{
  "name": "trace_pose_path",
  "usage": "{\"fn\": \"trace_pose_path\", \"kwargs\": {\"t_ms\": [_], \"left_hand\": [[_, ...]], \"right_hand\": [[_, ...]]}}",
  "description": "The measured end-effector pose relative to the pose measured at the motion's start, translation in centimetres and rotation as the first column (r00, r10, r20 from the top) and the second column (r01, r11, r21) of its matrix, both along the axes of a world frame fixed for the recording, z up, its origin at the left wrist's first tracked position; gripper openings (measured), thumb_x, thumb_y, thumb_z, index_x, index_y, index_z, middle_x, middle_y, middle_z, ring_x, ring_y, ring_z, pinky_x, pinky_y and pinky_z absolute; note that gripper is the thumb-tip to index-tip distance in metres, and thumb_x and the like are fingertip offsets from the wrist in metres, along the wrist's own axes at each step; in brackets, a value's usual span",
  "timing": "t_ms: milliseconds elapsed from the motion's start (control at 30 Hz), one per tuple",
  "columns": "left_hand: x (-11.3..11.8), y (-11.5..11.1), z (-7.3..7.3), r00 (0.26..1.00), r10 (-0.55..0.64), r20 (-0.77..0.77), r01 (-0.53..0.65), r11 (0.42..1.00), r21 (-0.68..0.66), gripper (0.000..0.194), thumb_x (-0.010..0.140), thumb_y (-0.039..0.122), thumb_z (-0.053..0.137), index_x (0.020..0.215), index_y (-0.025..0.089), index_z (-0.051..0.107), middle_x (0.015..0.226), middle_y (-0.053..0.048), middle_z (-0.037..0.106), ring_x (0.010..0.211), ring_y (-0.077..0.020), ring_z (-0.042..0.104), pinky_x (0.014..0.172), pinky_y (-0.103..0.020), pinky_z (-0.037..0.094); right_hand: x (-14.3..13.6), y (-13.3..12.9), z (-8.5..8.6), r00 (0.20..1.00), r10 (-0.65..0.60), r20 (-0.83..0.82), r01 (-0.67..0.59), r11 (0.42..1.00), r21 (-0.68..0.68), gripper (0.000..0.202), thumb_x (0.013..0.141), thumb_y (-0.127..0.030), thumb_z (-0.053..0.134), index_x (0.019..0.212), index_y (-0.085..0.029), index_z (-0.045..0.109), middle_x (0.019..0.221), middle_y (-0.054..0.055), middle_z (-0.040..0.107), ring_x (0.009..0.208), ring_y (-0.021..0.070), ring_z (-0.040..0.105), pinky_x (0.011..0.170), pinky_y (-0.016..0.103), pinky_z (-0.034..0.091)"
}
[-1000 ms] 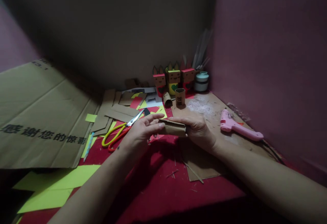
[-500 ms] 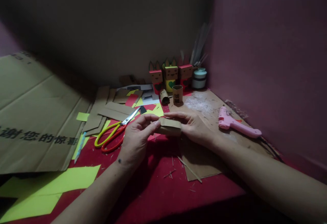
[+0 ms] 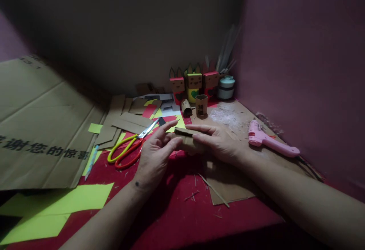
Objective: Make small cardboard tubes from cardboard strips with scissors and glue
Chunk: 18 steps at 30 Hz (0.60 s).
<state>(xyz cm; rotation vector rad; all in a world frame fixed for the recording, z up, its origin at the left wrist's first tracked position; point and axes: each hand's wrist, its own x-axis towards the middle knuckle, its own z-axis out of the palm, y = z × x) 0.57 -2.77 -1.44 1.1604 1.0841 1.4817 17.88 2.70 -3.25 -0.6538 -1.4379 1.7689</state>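
Note:
Between my two hands, above the red cloth (image 3: 182, 212), is a small folded piece of brown cardboard (image 3: 186, 143), its dark hollow edge turned up. My left hand (image 3: 159, 147) grips its left end, thumb in front and index finger raised behind. My right hand (image 3: 218, 141) closes on its right end, with the thumb on the front face and fingers along the back. The far side of the piece is hidden by my fingers. Scissors (image 3: 134, 147) with one yellow and one red handle lie just left of my left hand.
A pink glue gun (image 3: 270, 143) lies at the right on a cardboard sheet (image 3: 230, 183). Behind stand cardboard figures (image 3: 194, 86), two small cardboard tubes (image 3: 201, 106) and a pale blue jar (image 3: 226, 87). Cardboard scraps (image 3: 131, 122), yellow paper (image 3: 74, 200) and a large carton (image 3: 42, 128) are leftward.
The cardboard piece has been turned between my hands, so its hollow edge now shows on top. My left index finger has lifted. The whole view has shifted slightly.

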Motion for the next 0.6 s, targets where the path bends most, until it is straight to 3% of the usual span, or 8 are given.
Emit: {"fn": "trace_pose_path", "kwargs": {"t_ms": [300,367,400,467,500,533,567,600], "left_hand": [[-0.2,0.2,-0.4,1.000,0.001,-0.009,-0.002,1.000,-0.024,0.052,0.070,0.020,0.078,0.120,0.020,0.062,0.076,0.000,0.071,0.075,-0.0161,0.068,0.076,-0.029,0.054],[-0.2,0.2,-0.3,1.000,0.001,-0.002,-0.001,1.000,-0.029,0.052,0.071,0.019,0.077,0.120,0.020,0.061,0.076,0.000,0.071,0.074,-0.0150,0.067,0.076,-0.027,0.054],[-0.2,0.2,-0.3,1.000,0.001,0.003,-0.001,1.000,-0.025,0.053,0.072,0.019,0.077,0.122,0.019,0.060,0.076,0.000,0.071,0.075,-0.0147,0.067,0.078,-0.027,0.054],[-0.2,0.3,-0.3,1.000,-0.001,0.014,0.001,1.000,-0.016,0.053,0.074,0.019,0.075,0.124,0.018,0.057,0.079,0.000,0.072,0.079,-0.0152,0.068,0.081,-0.028,0.053],[-0.2,0.3,-0.3,1.000,-0.001,0.020,0.001,1.000,-0.011,0.052,0.075,0.019,0.074,0.124,0.018,0.056,0.081,0.000,0.072,0.081,-0.0156,0.068,0.082,-0.028,0.053],[-0.2,0.4,-0.3,1.000,-0.001,0.024,0.001,1.000,-0.006,0.052,0.076,0.019,0.073,0.125,0.018,0.056,0.082,-0.001,0.072,0.082,-0.0158,0.068,0.083,-0.029,0.052],[-0.2,0.4,-0.3,1.000,0.000,0.027,0.000,1.000,-0.001,0.051,0.076,0.019,0.073,0.124,0.018,0.056,0.083,0.000,0.073,0.083,-0.0159,0.069,0.083,-0.029,0.052],[-0.2,0.4,-0.3,1.000,-0.001,0.026,0.001,1.000,0.002,0.051,0.076,0.018,0.073,0.124,0.018,0.056,0.083,0.000,0.073,0.082,-0.0157,0.069,0.083,-0.029,0.052]], "right_hand": [[-0.2,1.3,-0.4,0.998,-0.060,-0.030,0.061,0.997,0.042,0.028,0.086,-0.039,0.062,0.103,-0.019,0.072,0.100,0.010,0.072,0.093,0.0250,0.066,0.088,0.042,0.051],[0.1,1.3,-0.2,0.978,-0.208,0.028,0.200,0.964,0.175,0.031,0.090,-0.042,0.055,0.104,-0.018,0.070,0.102,0.011,0.070,0.096,0.0249,0.064,0.088,0.042,0.050],[0.3,1.1,0.1,0.941,-0.337,0.038,0.311,0.902,0.298,0.031,0.091,-0.041,0.054,0.104,-0.018,0.068,0.104,0.011,0.068,0.098,0.0246,0.062,0.089,0.042,0.048],[0.7,0.5,0.7,0.799,-0.600,-0.029,0.494,0.629,0.600,0.026,0.090,-0.037,0.054,0.102,-0.019,0.066,0.102,0.010,0.065,0.100,0.0238,0.059,0.091,0.042,0.045],[0.7,0.1,1.0,0.745,-0.662,-0.081,0.507,0.483,0.714,0.022,0.089,-0.035,0.055,0.100,-0.019,0.066,0.097,0.009,0.064,0.096,0.0232,0.058,0.089,0.042,0.045],[0.8,-0.3,1.1,0.726,-0.679,-0.108,0.480,0.388,0.787,0.019,0.088,-0.034,0.056,0.097,-0.020,0.065,0.090,0.007,0.062,0.090,0.0222,0.057,0.086,0.041,0.046],[0.7,-0.7,1.2,0.745,-0.661,-0.089,0.418,0.358,0.835,0.018,0.085,-0.033,0.060,0.096,-0.020,0.065,0.084,0.006,0.061,0.084,0.0211,0.057,0.081,0.039,0.047],[0.6,-1.0,1.1,0.776,-0.629,-0.044,0.356,0.380,0.854,0.019,0.083,-0.032,0.063,0.096,-0.019,0.064,0.081,0.005,0.061,0.079,0.0200,0.057,0.077,0.037,0.047]]}}
